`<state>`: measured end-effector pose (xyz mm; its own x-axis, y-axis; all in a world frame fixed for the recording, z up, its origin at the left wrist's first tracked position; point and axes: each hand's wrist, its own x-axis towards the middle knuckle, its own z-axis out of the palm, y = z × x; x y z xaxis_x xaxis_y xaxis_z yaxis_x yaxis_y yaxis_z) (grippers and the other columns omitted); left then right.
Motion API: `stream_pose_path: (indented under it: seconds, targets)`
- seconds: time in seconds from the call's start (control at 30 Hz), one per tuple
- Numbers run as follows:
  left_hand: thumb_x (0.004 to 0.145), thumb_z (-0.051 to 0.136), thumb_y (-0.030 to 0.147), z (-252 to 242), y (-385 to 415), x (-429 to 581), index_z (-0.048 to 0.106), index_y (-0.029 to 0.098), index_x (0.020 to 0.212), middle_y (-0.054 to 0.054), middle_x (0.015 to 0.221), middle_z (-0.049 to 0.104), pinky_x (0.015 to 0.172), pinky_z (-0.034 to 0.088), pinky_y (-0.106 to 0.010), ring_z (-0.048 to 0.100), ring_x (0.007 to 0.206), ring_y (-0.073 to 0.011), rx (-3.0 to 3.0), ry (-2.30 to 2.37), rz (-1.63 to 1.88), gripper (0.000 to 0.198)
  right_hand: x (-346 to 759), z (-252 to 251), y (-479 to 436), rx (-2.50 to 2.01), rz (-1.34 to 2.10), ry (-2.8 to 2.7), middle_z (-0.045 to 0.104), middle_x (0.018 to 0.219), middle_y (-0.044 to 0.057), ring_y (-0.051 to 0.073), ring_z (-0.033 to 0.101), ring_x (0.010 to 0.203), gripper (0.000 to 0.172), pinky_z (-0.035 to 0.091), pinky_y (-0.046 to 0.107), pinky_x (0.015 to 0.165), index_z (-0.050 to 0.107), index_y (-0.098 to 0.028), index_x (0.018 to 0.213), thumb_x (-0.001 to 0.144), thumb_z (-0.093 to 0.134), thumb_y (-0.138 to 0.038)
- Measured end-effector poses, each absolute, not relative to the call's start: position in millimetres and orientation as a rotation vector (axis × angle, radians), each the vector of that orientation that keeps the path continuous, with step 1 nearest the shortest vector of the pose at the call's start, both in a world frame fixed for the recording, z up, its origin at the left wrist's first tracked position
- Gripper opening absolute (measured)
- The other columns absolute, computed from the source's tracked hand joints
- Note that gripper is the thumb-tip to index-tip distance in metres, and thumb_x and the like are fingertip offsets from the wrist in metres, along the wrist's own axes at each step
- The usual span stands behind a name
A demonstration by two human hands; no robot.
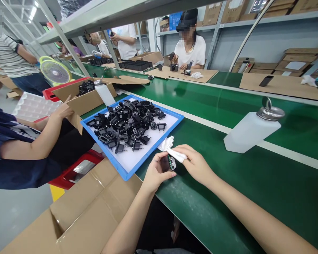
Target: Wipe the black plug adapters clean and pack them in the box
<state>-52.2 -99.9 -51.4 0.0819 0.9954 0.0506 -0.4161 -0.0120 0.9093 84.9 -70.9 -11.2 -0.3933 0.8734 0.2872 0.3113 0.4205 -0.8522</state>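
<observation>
Lower centre of the frame, above the green surface (228, 197), the left hand (155, 173) pinches a small black plastic plug part (166, 164) in closed fingers while the right hand (196, 164) grips a crumpled white cloth (175, 153) against it; a steady pinch and light strokes would suit.

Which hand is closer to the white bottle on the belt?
Right. The right hand, pinching a white cloth, is apart from the white bottle; the left hand, holding a black part, is farther off.
</observation>
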Motion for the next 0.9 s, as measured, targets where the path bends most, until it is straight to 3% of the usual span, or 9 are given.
stream_pose_path:
  seconds: [0.23, 0.43, 0.57, 0.7, 0.9]
  targets:
    - [0.049, 0.067, 0.007, -52, -101, -50, 0.048, 0.02, 0.086, 0.001, 0.085, 0.054, 0.063, 0.041, -0.023, 0.05, 0.079, -0.0122, 0.956, 0.804, 1.349, 0.044, 85, -16, -76, -0.82, 0.686, -2.169, 0.052, 0.096, 0.004, 0.017, 0.043, 0.087, 0.039, 0.039, 0.032, 0.074, 0.054, -0.019, 0.092, 0.067, 0.03, -0.001]
    - [0.044, 0.069, 0.007, -58, -96, -53, 0.049, 0.019, 0.087, 0.001, 0.086, 0.052, 0.073, 0.04, -0.025, 0.05, 0.082, -0.0126, 0.874, 0.918, 1.483, 0.049, 96, 0, -73, -0.716, 0.816, -2.427, 0.053, 0.094, 0.002, 0.016, 0.043, 0.089, 0.043, 0.039, 0.028, 0.075, 0.055, -0.019, 0.091, 0.064, 0.031, 0.003]
    - [0.044, 0.069, 0.01, -57, -93, -56, 0.05, 0.021, 0.085, 0.001, 0.087, 0.053, 0.076, 0.039, -0.028, 0.05, 0.089, -0.0164, 0.776, 0.852, 1.55, 0.046, 104, 7, -70, -0.922, 0.929, -2.674, 0.055, 0.084, 0.002, 0.017, 0.048, 0.08, 0.044, 0.041, 0.026, 0.067, 0.06, -0.02, 0.081, 0.059, 0.03, 0.004]
    - [0.044, 0.069, 0.009, -55, -96, -57, 0.05, 0.022, 0.086, -0.001, 0.093, 0.053, 0.075, 0.041, -0.027, 0.047, 0.097, -0.0183, 0.845, 0.748, 1.537, 0.048, 120, 7, -57, -1.158, 1.155, -2.547, 0.058, 0.081, 0.0, 0.016, 0.052, 0.072, 0.037, 0.04, 0.023, 0.059, 0.06, -0.02, 0.078, 0.063, 0.032, -0.003]
    - [0.043, 0.069, 0.008, -56, -96, -56, 0.05, 0.024, 0.087, -0.001, 0.096, 0.052, 0.077, 0.04, -0.027, 0.043, 0.102, -0.0188, 0.934, 0.699, 1.548, 0.05, 136, -2, -40, -1.231, 1.555, -2.257, 0.059, 0.077, 0.002, 0.017, 0.053, 0.066, 0.022, 0.04, 0.024, 0.053, 0.059, -0.018, 0.08, 0.072, 0.04, -0.027]
